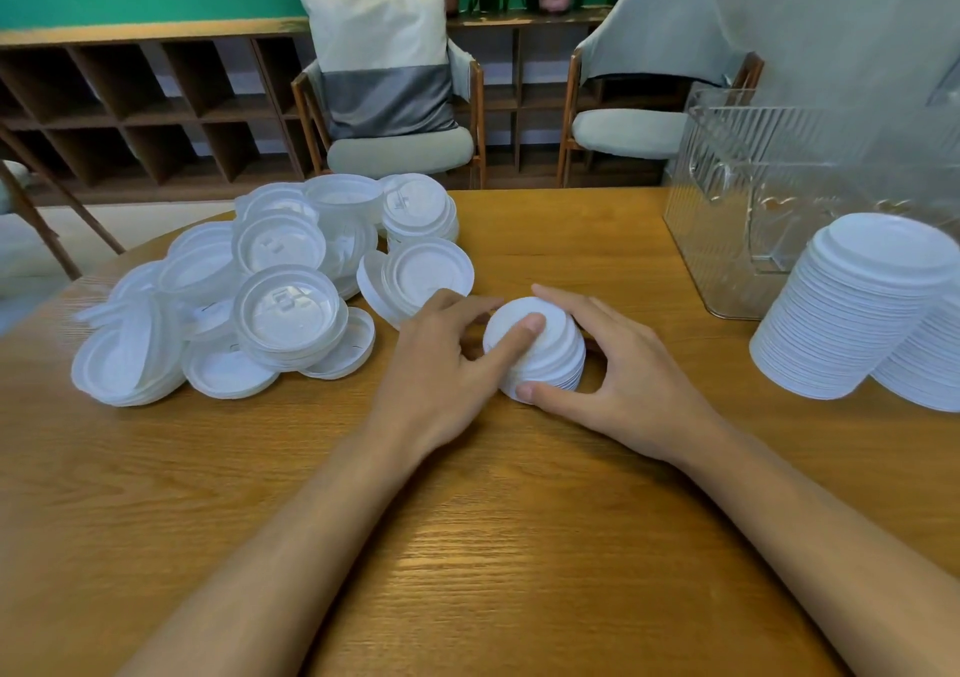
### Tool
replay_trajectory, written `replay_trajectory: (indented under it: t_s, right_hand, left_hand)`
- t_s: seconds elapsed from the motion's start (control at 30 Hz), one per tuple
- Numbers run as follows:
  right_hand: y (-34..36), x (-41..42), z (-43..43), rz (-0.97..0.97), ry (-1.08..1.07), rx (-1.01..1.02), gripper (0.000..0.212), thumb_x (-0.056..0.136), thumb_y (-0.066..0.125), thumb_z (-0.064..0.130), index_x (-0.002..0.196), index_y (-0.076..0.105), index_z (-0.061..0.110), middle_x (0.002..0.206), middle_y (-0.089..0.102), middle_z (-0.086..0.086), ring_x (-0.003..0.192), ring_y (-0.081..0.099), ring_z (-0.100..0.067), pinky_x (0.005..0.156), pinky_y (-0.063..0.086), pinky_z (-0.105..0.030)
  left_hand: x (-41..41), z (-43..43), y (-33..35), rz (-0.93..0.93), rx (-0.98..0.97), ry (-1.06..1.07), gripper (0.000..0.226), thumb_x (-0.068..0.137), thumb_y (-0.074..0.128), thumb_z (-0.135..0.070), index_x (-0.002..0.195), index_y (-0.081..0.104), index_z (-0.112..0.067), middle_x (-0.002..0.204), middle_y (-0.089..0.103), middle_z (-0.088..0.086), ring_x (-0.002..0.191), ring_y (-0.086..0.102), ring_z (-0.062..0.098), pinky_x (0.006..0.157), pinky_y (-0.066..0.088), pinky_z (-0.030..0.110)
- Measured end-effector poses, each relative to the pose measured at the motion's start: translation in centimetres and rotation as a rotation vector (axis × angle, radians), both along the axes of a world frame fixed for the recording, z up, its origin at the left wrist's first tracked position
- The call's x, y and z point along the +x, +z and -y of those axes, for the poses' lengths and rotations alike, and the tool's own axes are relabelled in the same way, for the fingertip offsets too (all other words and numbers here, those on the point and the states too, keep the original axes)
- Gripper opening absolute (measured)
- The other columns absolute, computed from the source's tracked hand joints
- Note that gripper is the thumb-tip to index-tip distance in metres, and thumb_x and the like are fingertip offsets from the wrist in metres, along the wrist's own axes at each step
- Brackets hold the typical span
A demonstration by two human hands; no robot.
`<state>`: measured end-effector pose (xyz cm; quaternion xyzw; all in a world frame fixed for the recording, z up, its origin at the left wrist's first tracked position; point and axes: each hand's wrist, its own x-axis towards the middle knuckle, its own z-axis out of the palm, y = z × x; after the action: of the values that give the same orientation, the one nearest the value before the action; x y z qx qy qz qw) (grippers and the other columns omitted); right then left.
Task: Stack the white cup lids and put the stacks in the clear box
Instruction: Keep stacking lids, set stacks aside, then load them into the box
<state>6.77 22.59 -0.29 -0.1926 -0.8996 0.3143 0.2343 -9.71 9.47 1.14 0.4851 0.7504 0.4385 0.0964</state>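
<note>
A short stack of white cup lids [548, 359] stands on the wooden table [467, 520] in the middle. My left hand [441, 364] lies at its left side, with the thumb pressing on the top lid. My right hand [623, 369] curls round the stack from the right, thumb at its near base and fingers behind it. A loose heap of white lids [270, 291] lies to the left. Two tall lid stacks [852, 312] stand at the right edge. Behind them sits the clear box [779, 198]; I see no lids inside it.
Two grey chairs [400, 151] stand behind the table, one with a white and grey cushion. A wooden shelf unit [130, 104] and potted plants line the back wall. Bare tabletop lies in front of my arms.
</note>
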Motion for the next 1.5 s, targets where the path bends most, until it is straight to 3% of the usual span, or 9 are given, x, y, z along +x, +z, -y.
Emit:
replay_trajectory:
  t_s: [0.17, 0.37, 0.57, 0.73, 0.83, 0.93, 1.13, 1.3, 1.5]
  right_hand:
    - [-0.1, -0.1, 0.0, -0.018, 0.005, -0.014, 0.093, 0.078, 0.085, 0.058, 0.156, 0.039, 0.042, 0.142, 0.053, 0.022, 0.131, 0.049, 0.005, 0.103, 0.040, -0.012]
    - [-0.1, -0.1, 0.1, -0.047, 0.045, -0.027, 0.088, 0.078, 0.085, 0.053, 0.155, 0.045, 0.037, 0.139, 0.057, 0.018, 0.131, 0.052, -0.001, 0.106, 0.043, -0.020]
    - [-0.4, -0.1, -0.2, -0.038, 0.028, -0.006, 0.086, 0.077, 0.089, 0.047, 0.152, 0.049, 0.034, 0.132, 0.059, 0.017, 0.125, 0.054, -0.002, 0.101, 0.045, -0.021]
    - [-0.1, -0.1, 0.0, -0.041, 0.042, -0.025, 0.089, 0.077, 0.084, 0.059, 0.154, 0.045, 0.039, 0.142, 0.055, 0.021, 0.133, 0.050, 0.000, 0.107, 0.043, -0.022]
    - [0.0, 0.0, 0.0, -0.039, 0.036, -0.020, 0.087, 0.076, 0.082, 0.061, 0.152, 0.048, 0.037, 0.137, 0.057, 0.020, 0.130, 0.053, -0.001, 0.105, 0.044, -0.020]
    - [0.0, 0.0, 0.0, -0.032, 0.035, -0.024, 0.088, 0.075, 0.084, 0.059, 0.152, 0.048, 0.037, 0.135, 0.058, 0.020, 0.128, 0.052, 0.000, 0.100, 0.043, -0.016]
    - [0.1, -0.1, 0.0, -0.041, 0.052, -0.024, 0.090, 0.076, 0.086, 0.056, 0.154, 0.045, 0.038, 0.141, 0.055, 0.023, 0.132, 0.051, 0.002, 0.105, 0.041, -0.016]
    - [0.1, 0.1, 0.1, -0.043, 0.046, -0.044, 0.094, 0.072, 0.085, 0.058, 0.155, 0.047, 0.034, 0.134, 0.059, 0.022, 0.127, 0.053, 0.003, 0.100, 0.039, -0.009]
    - [0.1, 0.0, 0.0, -0.037, 0.048, -0.043, 0.096, 0.072, 0.087, 0.055, 0.156, 0.045, 0.035, 0.137, 0.057, 0.023, 0.129, 0.051, 0.006, 0.102, 0.037, -0.006]
  left_hand:
    - [0.7, -0.1, -0.1, -0.022, 0.016, 0.029, 0.071, 0.074, 0.081, -0.068, 0.135, 0.067, -0.035, 0.108, 0.063, -0.016, 0.099, 0.060, -0.002, 0.088, 0.048, 0.021]
    - [0.3, 0.2, 0.0, 0.089, 0.013, -0.182, 0.090, 0.073, 0.064, -0.048, 0.159, 0.037, -0.039, 0.142, 0.061, -0.023, 0.136, 0.050, -0.005, 0.116, 0.043, 0.036]
    - [0.4, -0.2, -0.7, 0.051, 0.058, -0.091, 0.093, 0.074, 0.089, -0.055, 0.154, 0.044, -0.036, 0.121, 0.058, -0.017, 0.116, 0.057, 0.003, 0.100, 0.049, 0.027]
    - [-0.5, 0.3, 0.1, 0.101, 0.079, -0.218, 0.081, 0.080, 0.072, -0.026, 0.154, 0.042, -0.037, 0.135, 0.064, -0.020, 0.135, 0.052, -0.001, 0.115, 0.042, 0.035]
    - [-0.3, 0.1, -0.3, 0.133, 0.052, -0.222, 0.085, 0.080, 0.077, -0.043, 0.155, 0.039, -0.041, 0.145, 0.057, -0.021, 0.138, 0.047, -0.006, 0.115, 0.042, 0.035]
    - [-0.2, 0.0, -0.4, 0.108, 0.064, -0.141, 0.093, 0.073, 0.088, -0.058, 0.153, 0.043, -0.041, 0.127, 0.061, -0.019, 0.123, 0.056, -0.001, 0.100, 0.045, 0.021]
    - [-0.7, 0.2, -0.1, 0.169, 0.102, -0.260, 0.088, 0.083, 0.083, -0.011, 0.156, 0.040, -0.035, 0.134, 0.067, -0.016, 0.132, 0.057, 0.003, 0.115, 0.044, 0.032]
    - [-0.1, -0.1, -0.5, 0.187, 0.099, -0.197, 0.092, 0.077, 0.093, -0.037, 0.155, 0.043, -0.035, 0.136, 0.061, -0.015, 0.130, 0.055, -0.002, 0.111, 0.047, 0.028]
    - [-0.3, -0.2, -0.5, 0.167, 0.169, -0.193, 0.090, 0.073, 0.096, -0.028, 0.150, 0.050, -0.029, 0.118, 0.070, -0.011, 0.120, 0.064, 0.007, 0.102, 0.052, 0.025]
